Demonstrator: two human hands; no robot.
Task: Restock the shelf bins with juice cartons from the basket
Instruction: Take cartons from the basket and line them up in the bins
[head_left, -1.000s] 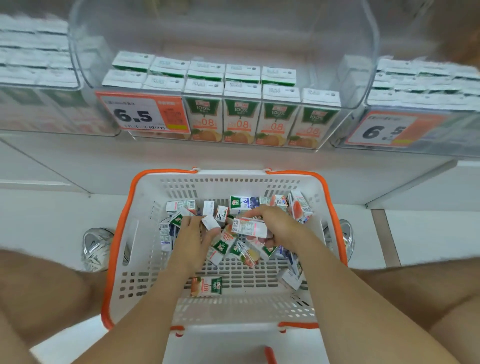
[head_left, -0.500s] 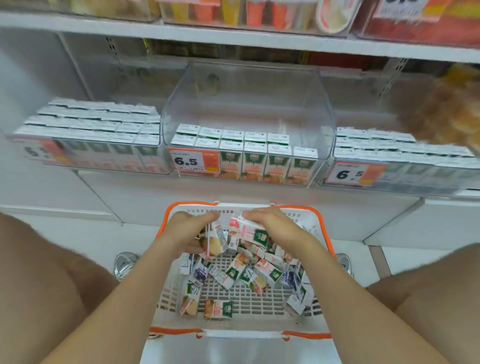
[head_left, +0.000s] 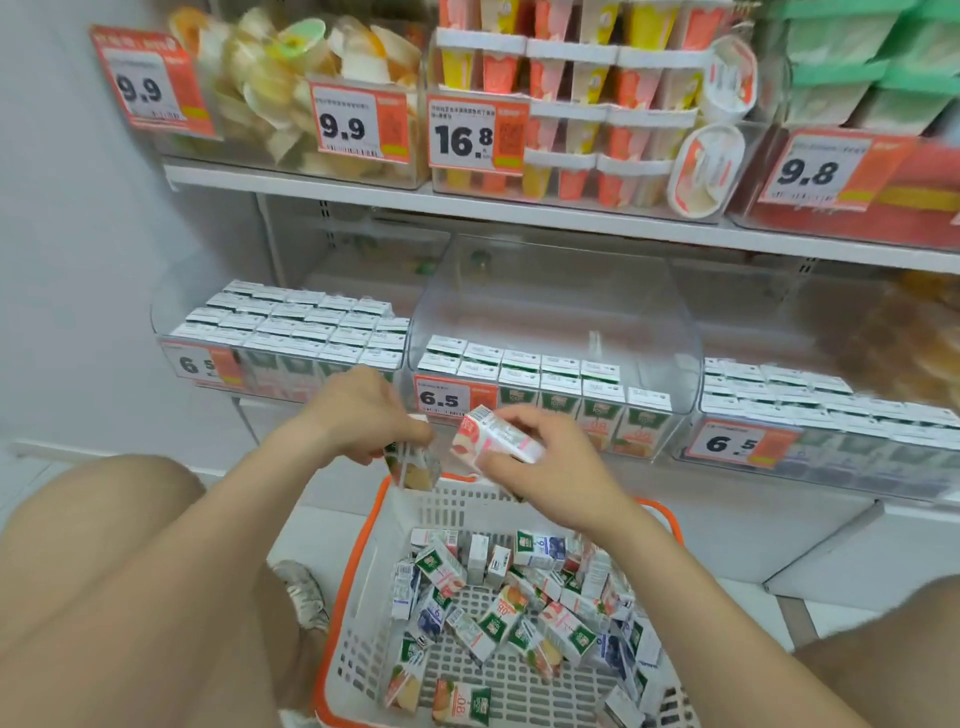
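Juice carton (head_left: 493, 441), pink-white, pinched by my right hand (head_left: 545, 467), left hand (head_left: 358, 415) pinching second carton (head_left: 413, 470), middle bin (head_left: 550, 301) open at rear

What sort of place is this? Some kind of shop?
Most likely a small grocery or convenience shop. Orange price tags hang on clear shelf bins filled with neat rows of juice cartons, and an orange-rimmed shopping basket of loose cartons sits below.
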